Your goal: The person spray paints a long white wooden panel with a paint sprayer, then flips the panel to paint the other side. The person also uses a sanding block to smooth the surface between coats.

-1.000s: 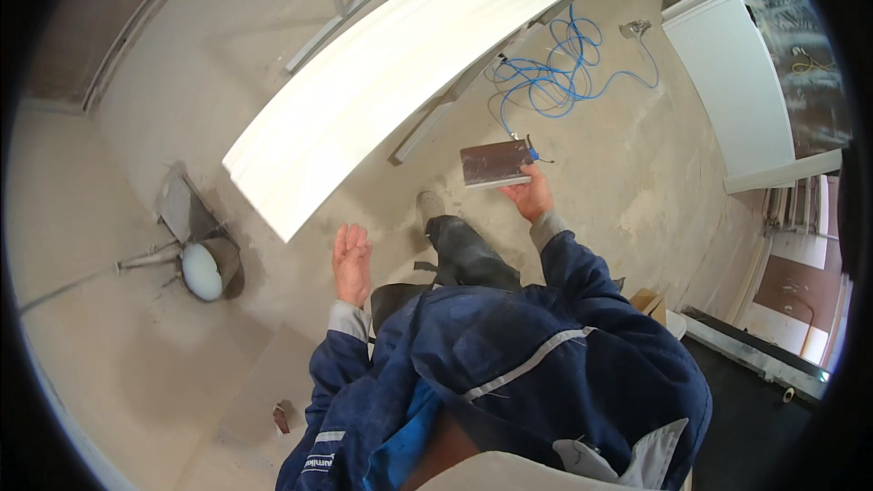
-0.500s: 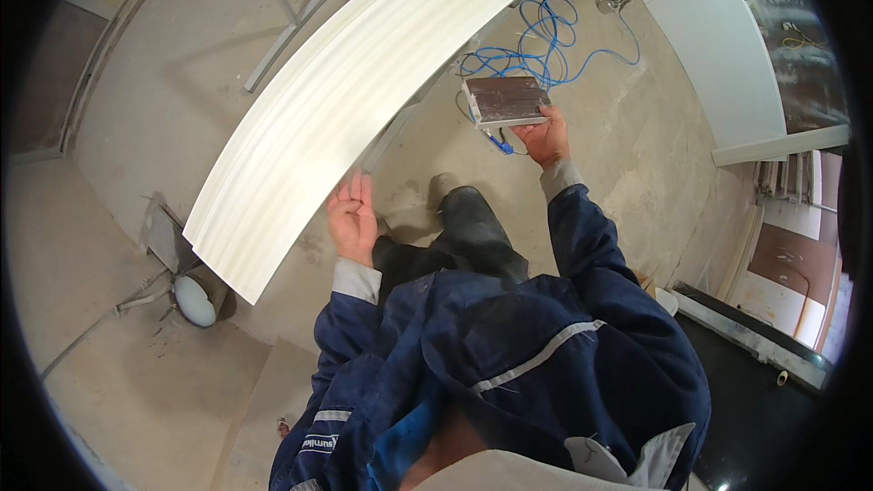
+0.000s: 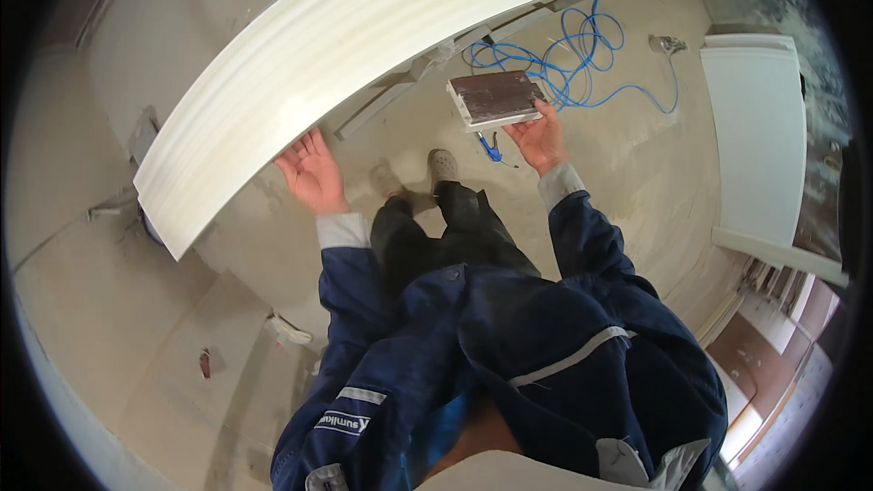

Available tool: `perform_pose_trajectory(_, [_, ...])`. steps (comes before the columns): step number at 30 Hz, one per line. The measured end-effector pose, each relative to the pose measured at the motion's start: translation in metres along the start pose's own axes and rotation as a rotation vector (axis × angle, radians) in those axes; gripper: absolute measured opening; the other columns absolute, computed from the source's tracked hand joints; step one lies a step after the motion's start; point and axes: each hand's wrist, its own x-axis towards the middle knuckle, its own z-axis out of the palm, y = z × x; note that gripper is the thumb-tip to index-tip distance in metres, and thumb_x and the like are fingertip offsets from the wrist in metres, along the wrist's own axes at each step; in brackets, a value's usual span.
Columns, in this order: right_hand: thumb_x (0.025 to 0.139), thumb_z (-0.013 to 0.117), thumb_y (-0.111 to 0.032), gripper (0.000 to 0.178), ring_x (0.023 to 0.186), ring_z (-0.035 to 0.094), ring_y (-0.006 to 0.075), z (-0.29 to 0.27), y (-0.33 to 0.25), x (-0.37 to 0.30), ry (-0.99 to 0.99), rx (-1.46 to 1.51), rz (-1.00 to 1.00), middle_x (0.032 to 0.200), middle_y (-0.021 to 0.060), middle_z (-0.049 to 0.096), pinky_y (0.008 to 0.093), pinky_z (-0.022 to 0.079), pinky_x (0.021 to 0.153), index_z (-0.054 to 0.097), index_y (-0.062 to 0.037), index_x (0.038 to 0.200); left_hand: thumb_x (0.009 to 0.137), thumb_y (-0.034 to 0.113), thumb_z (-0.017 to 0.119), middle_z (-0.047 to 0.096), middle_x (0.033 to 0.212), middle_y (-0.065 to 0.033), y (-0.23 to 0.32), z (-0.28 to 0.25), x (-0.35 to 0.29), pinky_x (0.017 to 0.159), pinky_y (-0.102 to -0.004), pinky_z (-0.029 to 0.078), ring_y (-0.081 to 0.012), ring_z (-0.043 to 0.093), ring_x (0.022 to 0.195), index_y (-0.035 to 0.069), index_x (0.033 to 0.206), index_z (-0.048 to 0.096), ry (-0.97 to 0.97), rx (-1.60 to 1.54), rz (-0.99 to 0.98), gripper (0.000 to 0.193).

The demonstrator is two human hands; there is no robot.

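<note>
A long, cream-white panel (image 3: 391, 45) with faint streaks along it stretches across the upper left, its outline bent by the lens. Under its near edge is my left hand (image 3: 315, 180), palm up and fingers stretched out, the fingertips at or just beneath the edge. My right hand (image 3: 538, 138) grips a sanding block (image 3: 496, 97) by its right end. This block is rectangular, with a dusty dark brown face turned up and a pale body below. It is held apart from the panel, to the right of its near edge.
Supports (image 3: 377, 105) show beneath the panel. A coiled blue hose (image 3: 582, 45) lies on the floor, with a blue air gun (image 3: 492, 147) near my right hand. White panels (image 3: 755, 127) lean at the right. My shoes (image 3: 442, 165) stand on the concrete floor (image 3: 627, 173).
My view has shifted, so the panel and its supports show farther right. My left hand has moved left along the panel's near edge. The sanding block stays in my right hand.
</note>
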Motion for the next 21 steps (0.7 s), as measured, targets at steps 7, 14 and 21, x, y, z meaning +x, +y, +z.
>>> perform_pose_trajectory(7, [0.096, 0.06, -0.031, 0.043, 0.119, 0.059, 0.0319, -0.005, -0.011, 0.013, -0.028, -0.049, 0.069, 0.127, 0.0152, 0.061, 0.0495, 0.05, 0.105, 0.053, -0.0033, 0.129, 0.1, 0.036, 0.063, 0.061, 0.133, -0.0109, -0.015, -0.005, 0.007, 0.123, -0.0491, 0.035, -0.0268, 0.051, 0.132, 0.003, 0.121, 0.067, 0.079, 0.02, 0.129, 0.04])
perform_pose_trajectory(14, [0.094, 0.061, -0.025, 0.044, 0.118, 0.059, 0.034, -0.009, -0.014, 0.011, -0.127, -0.05, 0.067, 0.128, 0.0162, 0.06, 0.0515, 0.051, 0.102, 0.052, -0.0036, 0.13, 0.1, 0.036, 0.063, 0.061, 0.134, -0.0131, -0.015, 0.005, 0.003, 0.123, -0.0485, 0.036, -0.0273, 0.052, 0.132, 0.001, 0.122, 0.067, 0.109, -0.004, 0.124, 0.041])
perform_pose_trajectory(21, [0.091, 0.062, -0.02, 0.041, 0.119, 0.059, 0.0346, -0.008, -0.024, 0.017, -0.327, -0.015, 0.107, 0.13, 0.014, 0.06, 0.0523, 0.051, 0.103, 0.054, -0.0076, 0.13, 0.1, 0.035, 0.063, 0.063, 0.129, -0.0137, -0.021, 0.02, -0.006, 0.121, -0.0496, 0.04, -0.0272, 0.055, 0.128, 0.001, 0.119, 0.067, 0.21, 0.038, 0.133, 0.039])
